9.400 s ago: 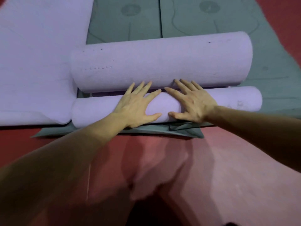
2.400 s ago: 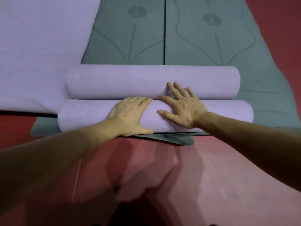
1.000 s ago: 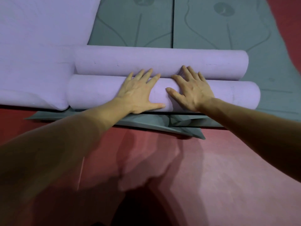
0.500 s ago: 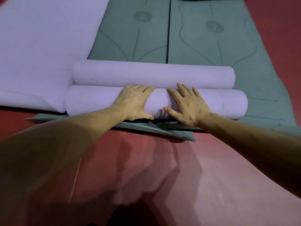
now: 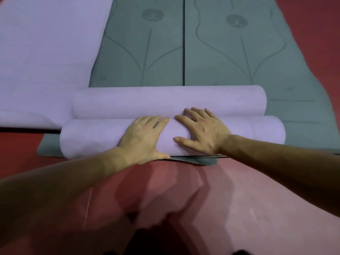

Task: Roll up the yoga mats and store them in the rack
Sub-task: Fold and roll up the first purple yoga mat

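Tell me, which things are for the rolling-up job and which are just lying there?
For the job: near purple roll, under the left hand and right hand; far purple roll behind it; flat purple mat; left green mat and right green mat, spread flat.
Just there: red floor. No rack shows.

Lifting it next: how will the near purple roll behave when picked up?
The near purple roll is a cylinder on green mats, so it likely rolls if pushed. No strap shows; left hand and right hand press it, so it may unwind.
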Demonstrator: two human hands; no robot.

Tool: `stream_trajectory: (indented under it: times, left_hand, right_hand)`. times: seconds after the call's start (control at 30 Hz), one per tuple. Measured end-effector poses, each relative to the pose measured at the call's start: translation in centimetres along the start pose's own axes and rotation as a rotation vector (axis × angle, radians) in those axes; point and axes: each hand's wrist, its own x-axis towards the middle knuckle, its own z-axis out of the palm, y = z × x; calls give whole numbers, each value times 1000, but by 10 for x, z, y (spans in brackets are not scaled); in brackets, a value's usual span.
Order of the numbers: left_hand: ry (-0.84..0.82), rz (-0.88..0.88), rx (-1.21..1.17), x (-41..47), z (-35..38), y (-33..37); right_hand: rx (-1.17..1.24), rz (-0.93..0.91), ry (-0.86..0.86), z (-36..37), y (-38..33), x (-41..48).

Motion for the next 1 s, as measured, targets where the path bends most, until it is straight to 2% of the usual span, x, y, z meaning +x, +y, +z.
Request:
stream_trajectory:
  times: [0.07, 0.17, 0.37, 0.5, 0.7, 0.87, 1.0]
  left_hand:
    - [-61, -16, -2, 3, 0, 0]
    - [-139, -61, -44, 20, -11, -3]
    - [-122, -106, -83, 43, -15, -14]
    - [-32, -116, -81, 49, -13, -18]
    - [152, -308, -100, 58, -11, -22]
    - [-26, -275, -74, 63, -7, -19]
    - [-41, -285, -104, 68, -10, -25]
  right_hand:
    - [-8, 42, -51, -2, 4, 10]
    - [-15, 78, -34, -7, 10, 21]
    - [-4, 63, 36, 1, 5, 6]
    - [-30, 77, 13, 0, 9, 14]
    - [-45, 89, -13, -10, 24, 41]
    - [-6, 152, 34, -11, 23, 45]
    - [-61, 99, 89, -2, 16, 28]
